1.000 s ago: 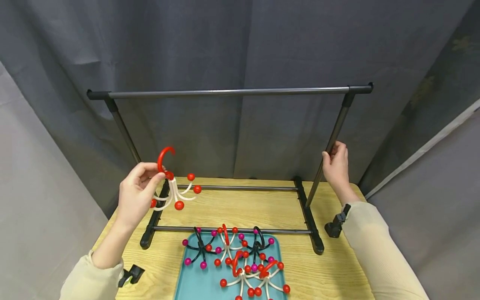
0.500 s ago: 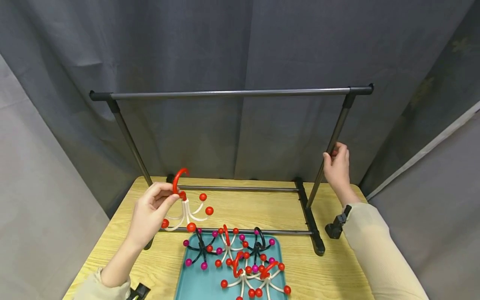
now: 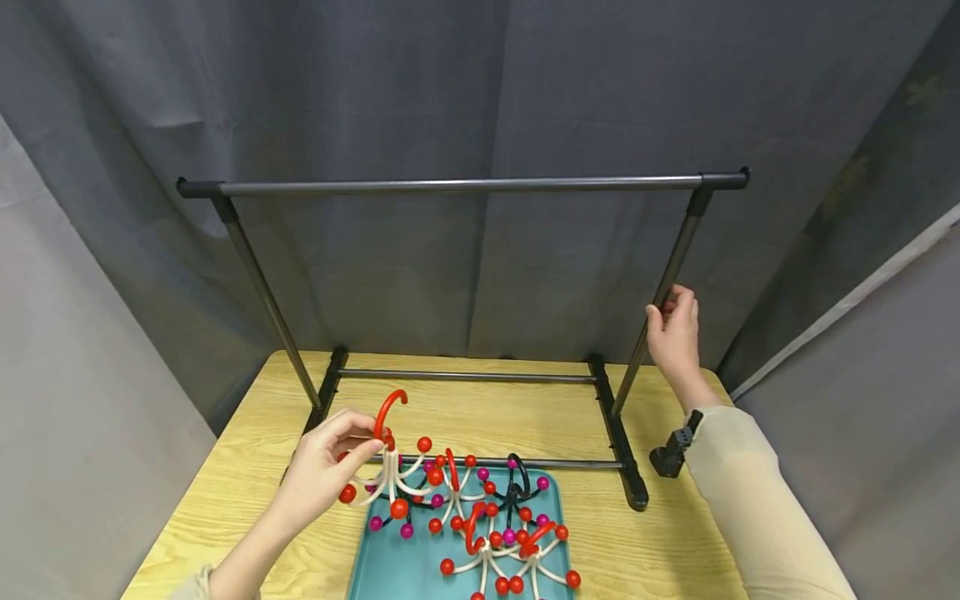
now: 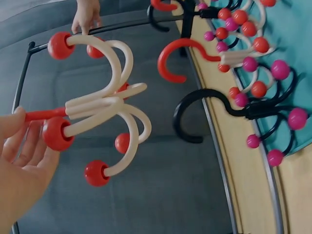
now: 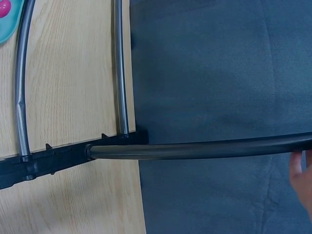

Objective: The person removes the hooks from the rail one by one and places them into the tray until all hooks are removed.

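Note:
My left hand (image 3: 322, 468) pinches the red hook of a white, many-armed hanger (image 3: 392, 473) with red ball tips. It is held upright above the tray's back left corner, partly covering a black hanger. In the left wrist view, thumb and fingers hold the hook's red shank, and the white arms (image 4: 97, 105) spread outward. At the right, my right hand (image 3: 675, 333) grips the right post (image 3: 678, 242) of a dark metal rack. The right wrist view shows only a few fingers (image 5: 296, 165) against that post at the frame edge.
On the teal tray (image 3: 378, 575) lie several similar hangers, white with red hooks (image 3: 470, 533) and black (image 3: 513, 496) with magenta balls. The rack's top bar (image 3: 465, 185) spans above. Its lower bars (image 3: 577, 463) cross the wooden table (image 3: 600, 550) behind the tray. Grey curtains (image 3: 600, 83) surround it.
My left hand has moved down and to the right with the white hanger, from beside the rack's left post to over the tray. My right hand has stayed on the right post.

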`<state>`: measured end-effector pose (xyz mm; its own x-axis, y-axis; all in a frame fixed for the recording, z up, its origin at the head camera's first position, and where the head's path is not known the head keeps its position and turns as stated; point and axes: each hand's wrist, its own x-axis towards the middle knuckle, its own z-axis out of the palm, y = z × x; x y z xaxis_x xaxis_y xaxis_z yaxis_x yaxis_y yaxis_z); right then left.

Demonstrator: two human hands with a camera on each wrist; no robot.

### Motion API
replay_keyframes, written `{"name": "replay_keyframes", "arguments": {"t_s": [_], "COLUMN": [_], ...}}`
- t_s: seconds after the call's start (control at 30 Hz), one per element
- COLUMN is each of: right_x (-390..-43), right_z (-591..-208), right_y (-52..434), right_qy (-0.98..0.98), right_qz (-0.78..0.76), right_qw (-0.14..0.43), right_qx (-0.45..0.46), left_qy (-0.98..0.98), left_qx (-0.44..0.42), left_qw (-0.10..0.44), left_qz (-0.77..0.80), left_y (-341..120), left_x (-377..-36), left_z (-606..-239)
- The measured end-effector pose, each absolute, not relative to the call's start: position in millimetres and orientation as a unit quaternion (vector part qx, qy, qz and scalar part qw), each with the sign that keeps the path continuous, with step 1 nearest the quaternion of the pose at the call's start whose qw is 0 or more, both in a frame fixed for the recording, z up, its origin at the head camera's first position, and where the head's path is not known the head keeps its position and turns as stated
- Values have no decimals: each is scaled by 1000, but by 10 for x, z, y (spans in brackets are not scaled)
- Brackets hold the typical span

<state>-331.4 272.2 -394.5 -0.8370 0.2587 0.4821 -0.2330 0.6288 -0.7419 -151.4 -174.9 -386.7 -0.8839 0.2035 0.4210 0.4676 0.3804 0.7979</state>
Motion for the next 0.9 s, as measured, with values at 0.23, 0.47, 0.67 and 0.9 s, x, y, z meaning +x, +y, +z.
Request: {"name": "replay_keyframes", "arguments": {"t_s": [0.23,0.47,0.67,0.9], "right_x": [-3315,-3312,-3312,-3300], "right_z": [-3943,-3929,-3921,-3916], "right_y": [2715,2715,2717,2733], "right_qy": [-858,-856,-857,-857], "right_qz": [432,434,435,433], "right_qw": [279,282,277,279], "right_qx": [-14,-13,-13,-15], "left_qy": [-799,-795,-804,-782], "left_qx": [-222,-222,-234,-258], "left_qw": [64,18,0,-32], "left_qz": [-555,-565,-547,-566], "left_y": [-1710,-1721,-1720,-1734], "left_x": [-1432,-1378,-1326,-1286], "left_z": [-4045,-4179,-4202,-4233]}}
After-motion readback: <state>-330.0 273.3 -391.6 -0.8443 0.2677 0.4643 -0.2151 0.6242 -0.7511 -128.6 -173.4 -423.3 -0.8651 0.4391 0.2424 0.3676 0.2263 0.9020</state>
